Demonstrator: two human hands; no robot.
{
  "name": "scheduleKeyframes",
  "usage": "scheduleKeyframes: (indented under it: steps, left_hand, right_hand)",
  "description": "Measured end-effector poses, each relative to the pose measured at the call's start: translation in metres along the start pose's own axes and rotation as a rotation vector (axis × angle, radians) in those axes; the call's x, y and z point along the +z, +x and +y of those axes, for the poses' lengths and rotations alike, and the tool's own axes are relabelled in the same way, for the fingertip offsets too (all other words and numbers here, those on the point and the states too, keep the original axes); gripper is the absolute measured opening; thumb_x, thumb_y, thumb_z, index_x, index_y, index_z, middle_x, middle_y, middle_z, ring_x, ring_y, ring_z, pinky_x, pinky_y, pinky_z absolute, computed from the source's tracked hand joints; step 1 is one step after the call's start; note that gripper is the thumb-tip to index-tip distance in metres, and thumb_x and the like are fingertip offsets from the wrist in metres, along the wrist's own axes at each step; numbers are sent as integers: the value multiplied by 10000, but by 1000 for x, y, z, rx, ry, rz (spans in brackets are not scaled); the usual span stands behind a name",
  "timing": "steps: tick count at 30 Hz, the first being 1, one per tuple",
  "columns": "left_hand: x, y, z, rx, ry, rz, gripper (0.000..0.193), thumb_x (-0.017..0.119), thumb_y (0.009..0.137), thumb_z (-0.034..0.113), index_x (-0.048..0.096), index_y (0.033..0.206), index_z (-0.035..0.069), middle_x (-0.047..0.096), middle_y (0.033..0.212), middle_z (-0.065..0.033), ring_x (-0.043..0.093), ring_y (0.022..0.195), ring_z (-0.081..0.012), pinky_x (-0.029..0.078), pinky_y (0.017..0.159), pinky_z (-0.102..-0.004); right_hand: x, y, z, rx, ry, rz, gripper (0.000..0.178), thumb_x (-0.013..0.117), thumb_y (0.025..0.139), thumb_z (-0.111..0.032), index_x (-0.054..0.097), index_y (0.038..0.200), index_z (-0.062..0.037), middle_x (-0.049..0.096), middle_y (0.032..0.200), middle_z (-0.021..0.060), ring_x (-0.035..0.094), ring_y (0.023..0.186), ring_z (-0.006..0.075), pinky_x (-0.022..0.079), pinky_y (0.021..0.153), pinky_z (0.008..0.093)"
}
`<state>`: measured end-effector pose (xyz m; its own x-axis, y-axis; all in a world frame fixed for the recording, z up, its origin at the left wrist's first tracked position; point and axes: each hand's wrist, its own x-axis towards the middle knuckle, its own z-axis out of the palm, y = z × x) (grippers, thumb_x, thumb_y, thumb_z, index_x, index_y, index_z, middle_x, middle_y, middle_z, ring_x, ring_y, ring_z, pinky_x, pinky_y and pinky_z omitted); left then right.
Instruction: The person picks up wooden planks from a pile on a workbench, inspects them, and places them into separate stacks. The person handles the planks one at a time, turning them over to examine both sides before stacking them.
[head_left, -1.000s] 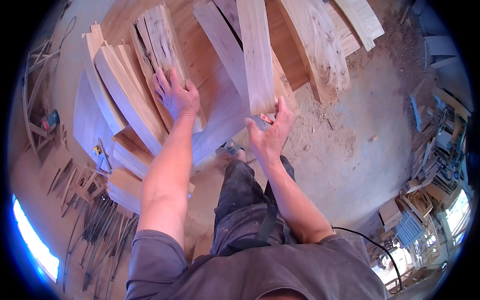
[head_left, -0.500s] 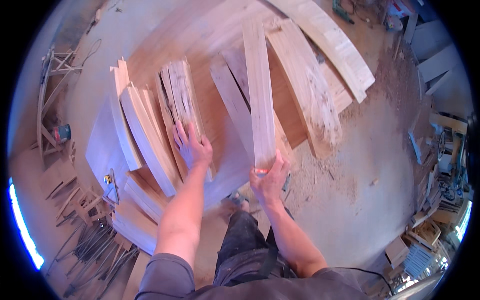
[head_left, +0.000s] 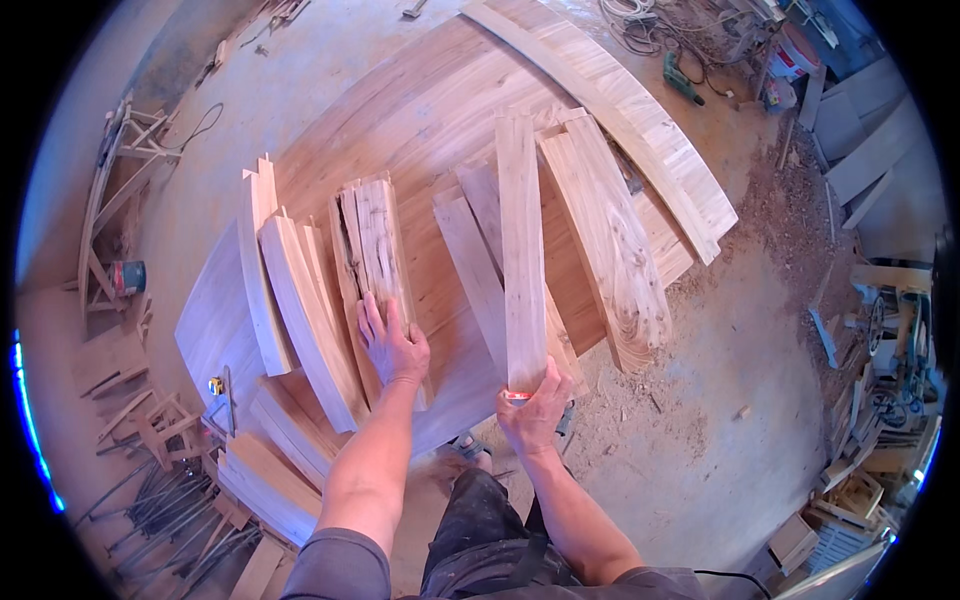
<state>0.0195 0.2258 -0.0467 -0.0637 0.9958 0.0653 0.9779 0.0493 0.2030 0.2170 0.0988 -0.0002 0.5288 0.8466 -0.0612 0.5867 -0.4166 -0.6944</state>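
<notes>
My left hand [head_left: 393, 350] lies with its fingers apart on the near part of a cracked, knotty wooden board [head_left: 378, 235]. My right hand [head_left: 536, 405] is closed round the near end of a long pale wooden board [head_left: 523, 250], which points away from me over other boards. At that end, by my right fingers, shows a small red-and-white thing [head_left: 517, 396], too small to name. Left of the cracked board lie several shaped wooden pieces [head_left: 305, 310] with tenons at their far ends. A wide, grainy board [head_left: 610, 240] is right of the held one.
Beneath the boards is a broad wooden panel [head_left: 400, 110], with a long strip [head_left: 600, 115] along its far right. A tape measure [head_left: 215, 386] is at the left edge. A green power tool [head_left: 682, 80] and sawdust [head_left: 640, 420] are on the floor. Metal rods [head_left: 165, 515] lie lower left.
The view has shifted, so the boards and hands appear lower in the picture. Both hands keep their places on the same boards.
</notes>
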Motion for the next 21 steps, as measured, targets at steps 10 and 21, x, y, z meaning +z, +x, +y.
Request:
scheduleKeyframes:
  steps: [10,21]
  left_hand:
    - [-3,0,1,13,3,13,627,710,802,133,533,1399,67,270,1659,-195,233,1534,-428,236,1222,-581]
    - [4,1,-4,45,35,45,631,698,782,140,546,1392,89,289,1656,-197,263,1522,-437,280,1184,-621]
  right_hand:
    - [-13,-3,15,10,14,17,811,786,647,-111,454,1373,28,504,1137,227,520,1096,418,468,959,485]
    - [-83,29,74,589,1126,-14,659,674,821,-215,521,1432,-19,669,1064,118,652,824,216,530,688,351]
